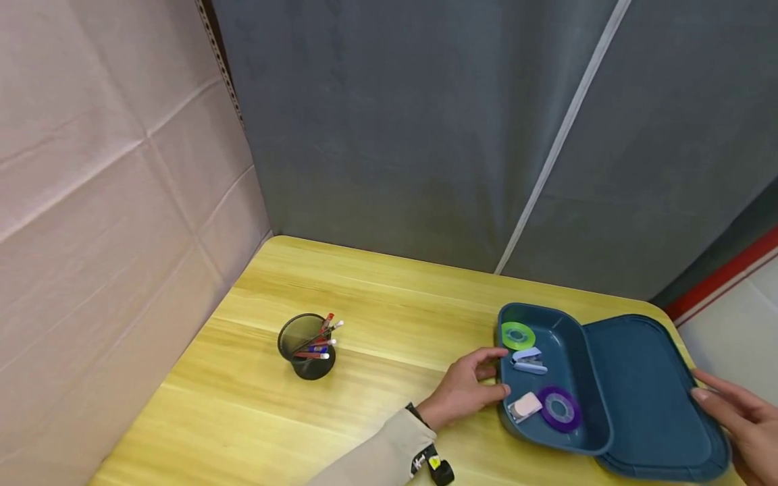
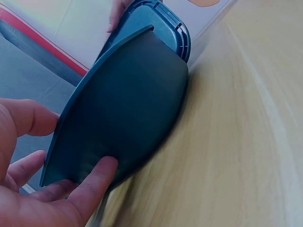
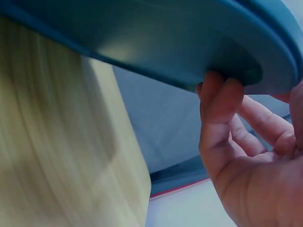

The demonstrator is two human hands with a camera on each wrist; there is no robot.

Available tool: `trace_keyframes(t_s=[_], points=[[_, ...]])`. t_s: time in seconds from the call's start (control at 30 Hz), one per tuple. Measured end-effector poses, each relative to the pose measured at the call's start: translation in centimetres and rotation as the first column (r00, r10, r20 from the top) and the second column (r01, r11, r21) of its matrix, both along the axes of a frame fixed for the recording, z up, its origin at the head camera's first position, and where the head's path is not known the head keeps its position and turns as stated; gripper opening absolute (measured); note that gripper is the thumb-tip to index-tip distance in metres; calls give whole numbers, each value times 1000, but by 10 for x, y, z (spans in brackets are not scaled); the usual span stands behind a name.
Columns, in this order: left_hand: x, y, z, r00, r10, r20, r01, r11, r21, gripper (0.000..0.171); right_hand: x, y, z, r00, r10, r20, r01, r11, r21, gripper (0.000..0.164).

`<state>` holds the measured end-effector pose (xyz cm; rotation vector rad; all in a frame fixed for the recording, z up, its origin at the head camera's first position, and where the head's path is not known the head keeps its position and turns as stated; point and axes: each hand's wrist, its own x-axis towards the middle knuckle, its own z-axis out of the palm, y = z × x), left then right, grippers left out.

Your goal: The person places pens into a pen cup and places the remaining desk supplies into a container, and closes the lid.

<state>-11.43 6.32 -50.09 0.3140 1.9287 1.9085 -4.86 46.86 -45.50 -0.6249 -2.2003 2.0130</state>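
Observation:
A dark blue plastic box [image 1: 550,439] stands uncovered at the right of the table. My left hand [image 1: 464,388] touches its left side, with fingers against the outer wall [image 2: 123,104] and the thumb at the rim. Inside lie a green tape roll [image 1: 519,328], a light-blue stapler [image 1: 530,368], a purple tape roll [image 1: 574,420] and a small white block [image 1: 525,406], perhaps an eraser. The matching lid [image 1: 650,391] is tilted beside the box's right edge. My right hand [image 1: 744,425] pinches the lid's outer edge, fingertips [image 3: 227,94] underneath and thumb on top.
A black mesh pen cup [image 1: 313,368] holding several pencils and pens stands on the left half of the wooden table [image 1: 389,324]. Grey fabric panels [image 1: 395,135] rise behind the table, and a pale cloth wall [image 1: 121,236] borders its left side.

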Motion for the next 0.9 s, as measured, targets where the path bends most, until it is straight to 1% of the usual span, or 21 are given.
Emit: trace_keyframes(t_s=[0.13, 0.27, 0.33, 0.47, 0.57, 0.67, 0.7, 0.73, 0.77, 0.83, 0.9], points=[[1, 0, -1, 1000, -1, 3, 1, 1000, 18, 55, 0, -13, 11, 999, -10, -37, 9, 1000, -28, 35], [1, 0, 1, 1000, 8, -9, -8, 1000, 11, 55, 1, -25, 24, 992, -21, -121, 11, 997, -79, 39], [2, -1, 2, 1000, 13, -17, -13, 1000, -5, 55, 2, -30, 29, 984, -21, -175, 4, 995, -100, 42], [1, -3, 6, 999, 25, -36, -26, 999, -30, 53, 2, -39, 38, 972, -12, -233, -2, 998, -63, 44], [0, -5, 8, 998, 41, -49, -43, 999, -32, 51, 1, -46, 45, 971, -17, -237, 13, 1000, -20, 44], [-2, -6, 9, 996, 66, -65, -68, 997, -25, 49, 0, -53, 53, 973, -12, -230, 24, 999, 49, 43], [-2, -7, 9, 994, 74, -75, -76, 997, -22, 48, -1, -55, 56, 973, -7, -230, 29, 995, 92, 44], [-3, -7, 10, 992, 83, -90, -85, 996, -14, 46, -1, -57, 58, 973, 4, -230, 34, 987, 159, 45], [-4, -7, 11, 990, 93, -106, -95, 995, -6, 45, -1, -60, 61, 975, 11, -220, 39, 974, 224, 45], [-6, -8, 13, 983, 113, -143, -113, 994, 10, 42, -2, -65, 67, 979, 24, -205, 51, 933, 355, 43], [-7, -8, 15, 975, 124, -182, -120, 992, 31, 40, -3, -71, 72, 983, 26, -183, 65, 877, 476, 41]])
